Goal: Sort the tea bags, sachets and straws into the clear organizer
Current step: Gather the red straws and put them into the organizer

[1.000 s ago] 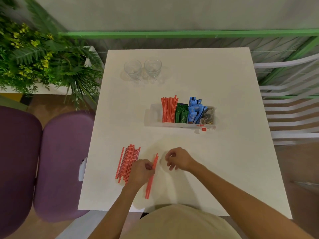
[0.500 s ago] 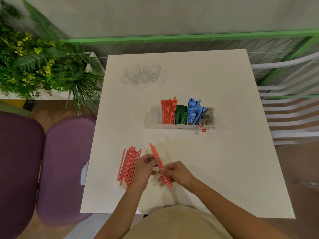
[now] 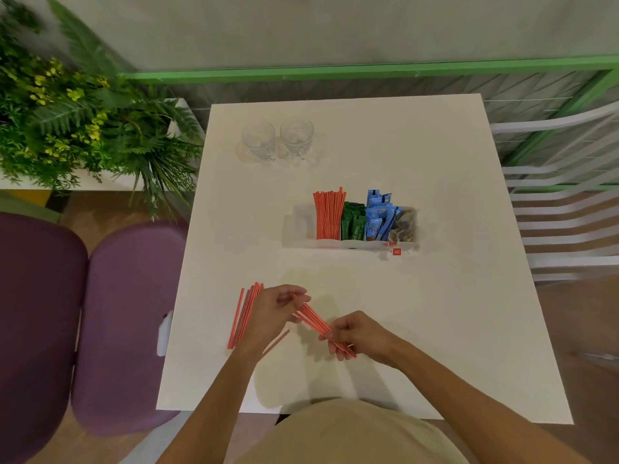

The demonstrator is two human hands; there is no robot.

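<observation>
White table (image 3: 435, 329) carried it all. Both hands, left hand (image 3: 274, 313) and right hand (image 3: 360, 334), pinched one straw bundle (image 3: 313, 318). Loose straws (image 3: 243, 316) lay just left of them, perhaps touching. Beyond stood the clear organizer (image 3: 351, 244).

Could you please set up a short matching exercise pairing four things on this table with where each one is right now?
Things:
1. straw bundle
2. loose straws
3. glasses
4. tea bags

Places:
A. far side of the table
B. right end of the organizer
C. held in both hands
D. flat on the table, by the left hand

Pairs: 1-C, 2-D, 3-A, 4-B
</observation>
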